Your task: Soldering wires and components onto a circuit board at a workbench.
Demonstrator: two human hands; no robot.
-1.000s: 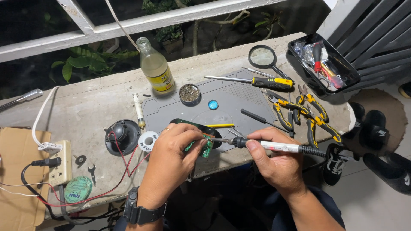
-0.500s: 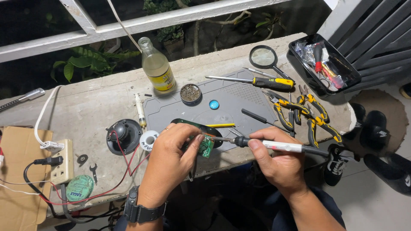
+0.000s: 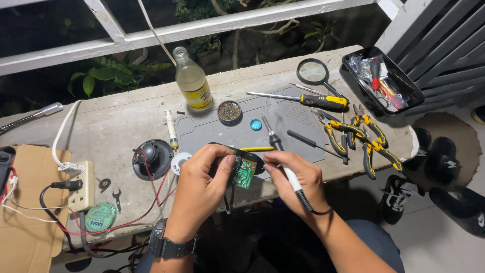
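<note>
Concrete ledge [image 3: 116, 126] with grey rubber mat [image 3: 212, 129] outdoors. Head view: left hand [image 3: 202, 189] pinches small green circuit board [image 3: 245, 173], right hand [image 3: 295, 177] just beside it grips white-handled soldering iron [image 3: 283, 162], tip tilted up above board, away from body.

Illumination: artificial, overhead, bright and even on the pale concrete ledge [image 3: 116, 126]. Background beyond the white metal railing [image 3: 212, 25] is dark. Shadows soft. Focus sharp; slight wide-angle bending at edges.
</note>
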